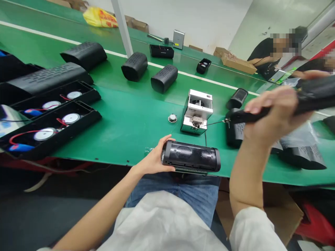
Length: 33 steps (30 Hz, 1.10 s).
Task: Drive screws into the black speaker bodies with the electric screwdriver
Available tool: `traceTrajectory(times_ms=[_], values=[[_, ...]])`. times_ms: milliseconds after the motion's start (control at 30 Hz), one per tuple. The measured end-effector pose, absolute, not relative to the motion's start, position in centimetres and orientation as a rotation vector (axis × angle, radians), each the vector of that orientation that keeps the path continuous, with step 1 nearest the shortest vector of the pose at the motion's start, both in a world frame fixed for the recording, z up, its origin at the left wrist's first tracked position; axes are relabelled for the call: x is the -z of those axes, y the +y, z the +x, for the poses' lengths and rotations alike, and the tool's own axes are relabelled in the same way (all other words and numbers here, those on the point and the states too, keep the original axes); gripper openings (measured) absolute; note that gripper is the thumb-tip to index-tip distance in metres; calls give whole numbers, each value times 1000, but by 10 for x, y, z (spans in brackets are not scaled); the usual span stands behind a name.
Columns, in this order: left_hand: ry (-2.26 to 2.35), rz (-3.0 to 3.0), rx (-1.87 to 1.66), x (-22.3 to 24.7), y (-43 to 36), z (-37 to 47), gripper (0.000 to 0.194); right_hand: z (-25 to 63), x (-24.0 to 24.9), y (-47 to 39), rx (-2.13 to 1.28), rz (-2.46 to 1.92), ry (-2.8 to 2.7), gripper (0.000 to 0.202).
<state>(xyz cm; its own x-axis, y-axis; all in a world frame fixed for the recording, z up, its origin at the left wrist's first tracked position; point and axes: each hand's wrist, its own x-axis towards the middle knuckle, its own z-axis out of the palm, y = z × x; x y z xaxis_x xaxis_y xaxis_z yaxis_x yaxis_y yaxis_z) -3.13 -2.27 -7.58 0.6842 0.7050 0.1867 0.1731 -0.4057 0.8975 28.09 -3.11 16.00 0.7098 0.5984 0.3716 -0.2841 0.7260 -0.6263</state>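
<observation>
Black speaker [192, 155], nearside of white box [193, 113]: probably stiff, smooth, middling weight; best held by end caps. Left grip [154, 158] clasps one end; right grip [273, 111], a black tool [237, 115].

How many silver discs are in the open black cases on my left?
4: two discs in the front case, two more in the rear case; others may be hidden.

From here, the nearest black speaker [192, 156] looks like shiny plastic with tiny holes. The green table [125, 116] is smooth and glossy. The small round part [172, 118] looks like shiny metal. The jeans [175, 193] are cloth, and the yellow bag [98, 18] is crinkly plastic.
</observation>
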Motion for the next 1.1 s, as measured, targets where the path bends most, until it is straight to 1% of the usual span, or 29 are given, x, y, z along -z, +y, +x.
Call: traceTrajectory(times_ms=[67,100,167,267,400,633,733,833,900,1100], values=[[707,1934,-700,77,-23,-31,131,264,-150,5,-271,-567,-1026,25],[719,1933,-700,78,-24,-31,128,261,-144,19,-201,-578,-1128,24],[736,1922,-701,78,-24,-31,126,264,-132,41,-193,-636,-1208,26],[735,1901,-697,76,-24,-30,125,275,-121,65,-232,-693,-1228,36],[727,1890,-716,71,-24,-28,120,282,-115,81,-328,-758,-1192,49],[715,1886,-761,68,-26,-24,116,279,-113,68,-272,-855,-1282,31],[729,1904,-781,72,-27,-22,122,266,-121,46,-331,-855,-1265,26],[710,1930,-798,76,-28,-21,132,243,-138,19,-376,-821,-1201,17],[700,1943,-808,78,-28,-21,136,224,-150,4,-403,-788,-1193,15],[700,1946,-824,83,-28,-18,138,174,-167,-9,-396,-655,-1218,14]])
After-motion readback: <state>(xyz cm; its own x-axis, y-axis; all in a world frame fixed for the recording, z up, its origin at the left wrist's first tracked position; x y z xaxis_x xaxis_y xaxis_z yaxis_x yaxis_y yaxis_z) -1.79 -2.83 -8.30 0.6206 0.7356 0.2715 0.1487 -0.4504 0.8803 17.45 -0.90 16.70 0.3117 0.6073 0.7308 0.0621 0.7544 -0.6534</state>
